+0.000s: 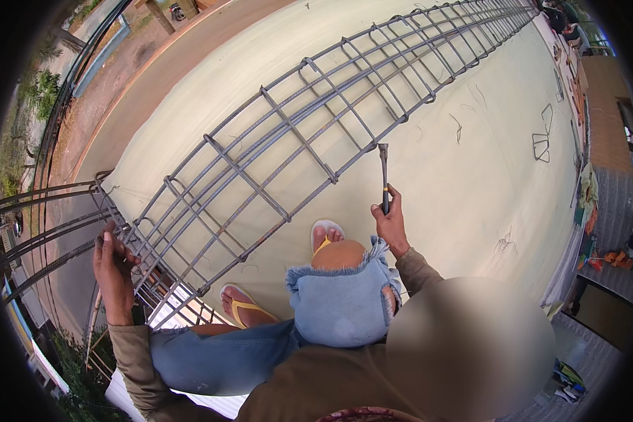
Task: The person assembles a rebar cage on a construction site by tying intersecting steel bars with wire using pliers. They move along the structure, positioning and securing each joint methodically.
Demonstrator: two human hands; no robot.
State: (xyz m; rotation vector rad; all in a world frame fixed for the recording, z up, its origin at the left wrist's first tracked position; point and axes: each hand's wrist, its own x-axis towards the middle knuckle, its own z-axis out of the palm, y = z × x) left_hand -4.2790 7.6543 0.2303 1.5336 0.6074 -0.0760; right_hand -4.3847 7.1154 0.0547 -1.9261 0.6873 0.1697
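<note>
A long rebar cage [288, 126] of bars and square stirrups runs from the lower left to the far upper right. At its near left end, my left hand [114, 271] has its fingers bent in by the bars where several protruding bars [42, 243] meet the cage. What those fingers pinch, if anything, is too small to make out. To the right of the cage, my right hand [392, 221] grips the dark handle of slim metal pincers [385, 172]. Their head points away from me, just beside the cage's near edge and apart from my left hand.
The cage lies over a pale flat surface [436, 190], where my sandalled feet rest. Loose tie wire [457, 129] and bent stirrups [541, 137] lie to the right. Beyond the left edge the ground [112, 126] is far below. People [573, 32] are at the far right.
</note>
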